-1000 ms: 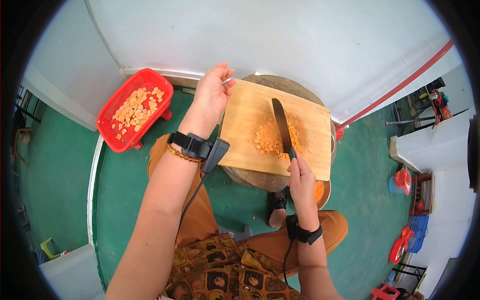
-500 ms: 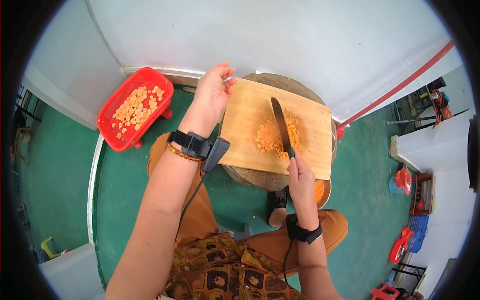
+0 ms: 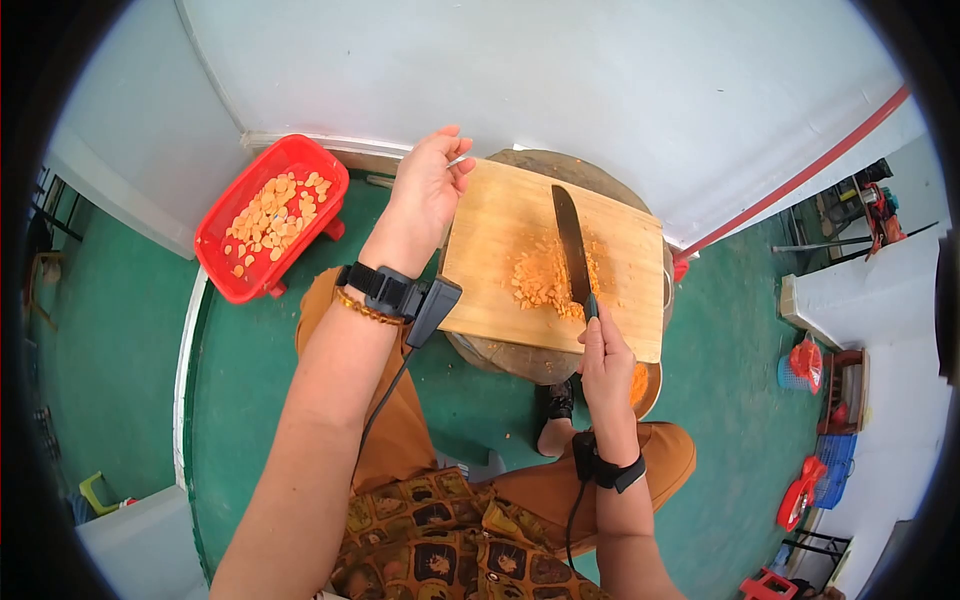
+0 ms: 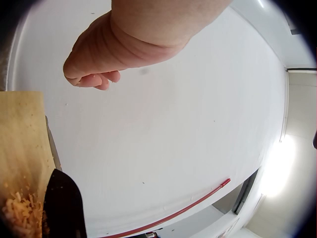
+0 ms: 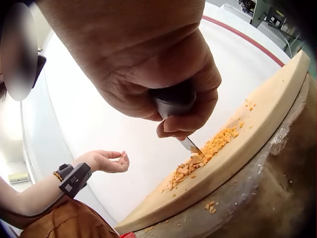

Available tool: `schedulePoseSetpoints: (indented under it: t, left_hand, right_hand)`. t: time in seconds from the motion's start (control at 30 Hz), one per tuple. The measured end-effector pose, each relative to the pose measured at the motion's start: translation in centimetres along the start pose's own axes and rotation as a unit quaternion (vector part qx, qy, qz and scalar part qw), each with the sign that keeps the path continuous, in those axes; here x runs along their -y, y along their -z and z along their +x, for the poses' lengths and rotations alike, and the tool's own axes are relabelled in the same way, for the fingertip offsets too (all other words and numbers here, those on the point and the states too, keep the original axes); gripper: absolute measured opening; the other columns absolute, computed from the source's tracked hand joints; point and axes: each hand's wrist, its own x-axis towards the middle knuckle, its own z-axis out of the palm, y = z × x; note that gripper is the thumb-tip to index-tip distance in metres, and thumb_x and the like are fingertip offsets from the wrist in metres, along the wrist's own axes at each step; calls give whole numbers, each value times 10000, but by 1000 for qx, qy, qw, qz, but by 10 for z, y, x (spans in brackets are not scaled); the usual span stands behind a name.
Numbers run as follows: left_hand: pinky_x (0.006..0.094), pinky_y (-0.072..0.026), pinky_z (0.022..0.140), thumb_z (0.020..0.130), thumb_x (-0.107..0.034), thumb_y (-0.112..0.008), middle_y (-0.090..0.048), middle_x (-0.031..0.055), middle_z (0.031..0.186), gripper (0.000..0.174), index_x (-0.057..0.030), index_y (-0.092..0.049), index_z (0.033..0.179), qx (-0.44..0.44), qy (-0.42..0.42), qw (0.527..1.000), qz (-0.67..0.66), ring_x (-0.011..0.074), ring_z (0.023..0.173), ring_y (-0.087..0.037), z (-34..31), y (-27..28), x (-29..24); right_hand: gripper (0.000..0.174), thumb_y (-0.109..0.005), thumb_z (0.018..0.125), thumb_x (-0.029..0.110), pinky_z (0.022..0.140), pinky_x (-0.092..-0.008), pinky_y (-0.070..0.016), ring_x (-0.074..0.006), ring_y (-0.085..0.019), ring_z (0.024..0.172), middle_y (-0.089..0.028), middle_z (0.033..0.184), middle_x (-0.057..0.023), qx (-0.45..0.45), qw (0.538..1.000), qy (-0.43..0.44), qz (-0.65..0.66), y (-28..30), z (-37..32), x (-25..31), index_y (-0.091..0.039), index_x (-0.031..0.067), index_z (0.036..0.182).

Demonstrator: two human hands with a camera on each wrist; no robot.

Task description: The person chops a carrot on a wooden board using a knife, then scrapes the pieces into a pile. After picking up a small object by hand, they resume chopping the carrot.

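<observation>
My right hand [image 3: 607,365] grips the black handle of a kitchen knife [image 3: 572,240] with a long dark blade. The blade lies over a heap of finely chopped orange pieces [image 3: 540,278], which look like carrot, on a wooden cutting board [image 3: 490,215]. In the right wrist view, the blade's edge meets the chopped pieces [image 5: 214,145], and the fingers wrap the handle. My left hand [image 3: 430,185] hovers by the board's far left corner, fingers loosely bent and holding nothing. The left wrist view shows the same hand [image 4: 106,54] in front of the white wall.
A round wooden block [image 3: 610,180] supports the board. On the left stands a red basin [image 3: 215,275] with orange slices inside. A metal bowl [image 3: 655,388] with orange bits sits below the board's near right corner. A white wall [image 3: 560,70] rises close behind.
The knife has shifted slightly to the right over the chopped pieces, with my right hand moving along. My left hand has stayed nearly still.
</observation>
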Motion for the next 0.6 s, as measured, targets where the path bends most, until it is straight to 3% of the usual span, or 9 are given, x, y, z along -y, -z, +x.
schedulePoseSetpoints:
  t: [0.13,0.33,0.43,0.53,0.6]
  left_hand:
    - [276,-432,729,920,-109,-622,-617,46,1063,419,-87,-540,1330,-3,-1,1000,3,175,896,-590,-1,-1,0]
    - [273,-427,735,916,-110,-627,-618,44,1061,422,-88,-544,1329,-5,-1,1000,1,174,898,-588,0,0,1]
    - [273,-425,738,915,-110,-628,-618,43,1062,424,-91,-545,1330,-3,0,1000,3,175,902,-585,-1,0,1]
    - [276,-424,744,915,-111,-629,-618,41,1061,426,-92,-546,1333,-10,0,1000,2,175,907,-583,-2,-3,0]
    - [279,-425,749,916,-112,-628,-617,40,1063,425,-92,-547,1333,-14,1,1000,2,175,912,-582,-3,-4,-1]
  right_hand:
    - [371,-519,1053,154,553,-250,-425,-82,-463,599,-512,719,0,14,997,46,-52,-4,1,-7,-562,-10,1384]
    - [354,-521,1050,149,554,-271,-435,-99,-487,603,-550,726,-31,5,1000,-27,0,1,0,1,-578,-16,1359]
    - [354,-525,1048,149,559,-270,-436,-96,-489,613,-556,732,-37,-2,1000,-14,6,1,-2,5,-578,-16,1357]
    - [357,-523,1048,146,568,-260,-434,-90,-480,621,-543,723,-29,4,997,39,-73,-1,2,-5,-574,-12,1364]
    - [354,-522,1048,144,577,-263,-438,-94,-479,628,-540,720,-35,-4,999,17,-46,-1,1,-9,-576,-13,1361]
